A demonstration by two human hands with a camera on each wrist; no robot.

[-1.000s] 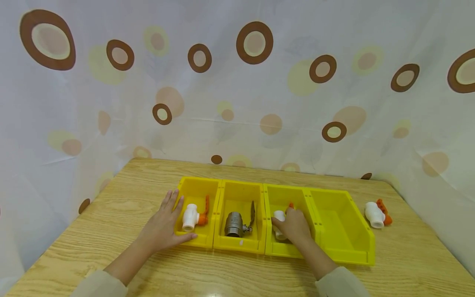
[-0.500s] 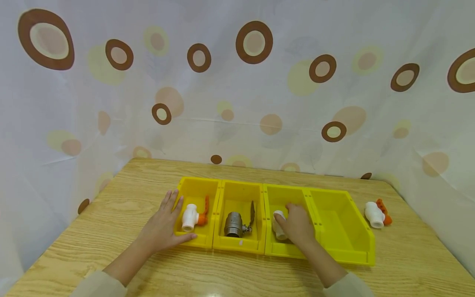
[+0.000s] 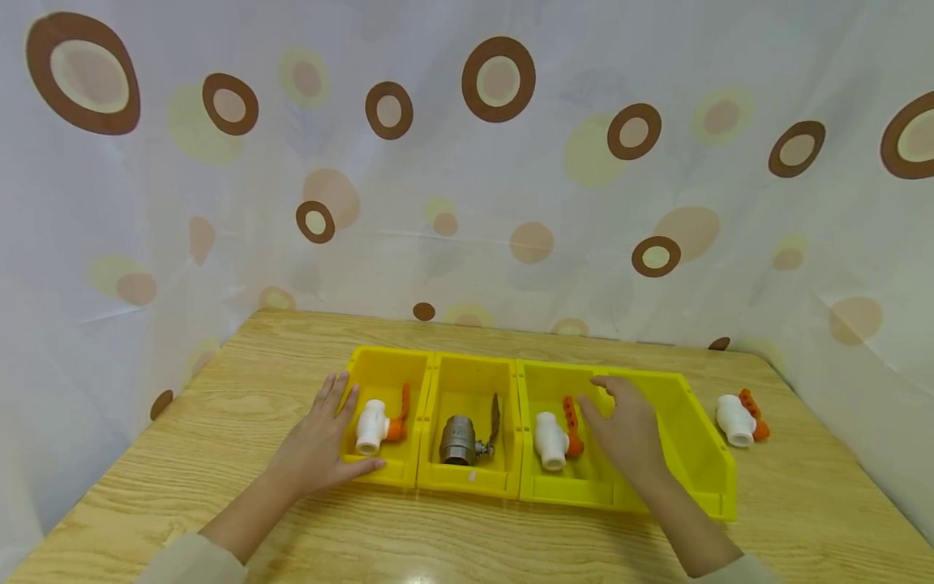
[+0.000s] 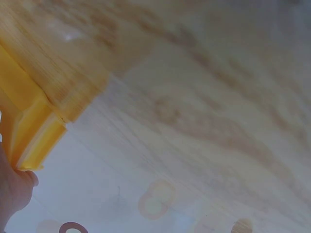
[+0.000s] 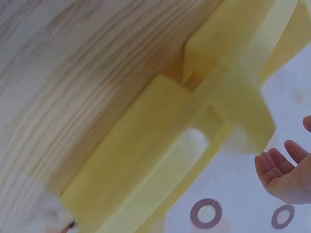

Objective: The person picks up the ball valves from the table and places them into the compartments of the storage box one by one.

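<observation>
My left hand (image 3: 314,446) lies along the left side of the leftmost yellow bin (image 3: 390,472), fingers straight, thumb over its front edge. Inside that bin is a white ball valve (image 3: 372,427) with an orange handle. A metal ball valve (image 3: 458,442) sits in the second bin (image 3: 503,483). Another white ball valve (image 3: 550,442) with an orange handle lies in the third bin (image 3: 562,489), apart from my right hand. That hand (image 3: 633,430), holding nothing, hovers over the divide between the third and fourth bins, fingers loosely bent. In the right wrist view the hand (image 5: 291,179) is partly cut off.
The fourth bin (image 3: 711,504) is partly hidden by the right hand. Right of the bins, a third white ball valve (image 3: 735,422) with an orange handle lies on the wooden table (image 3: 292,349). A patterned curtain (image 3: 467,178) stands behind.
My right hand has let go of the white ball valve in the third bin and moved right and up. The valve stays in the bin. My left hand keeps its place.
</observation>
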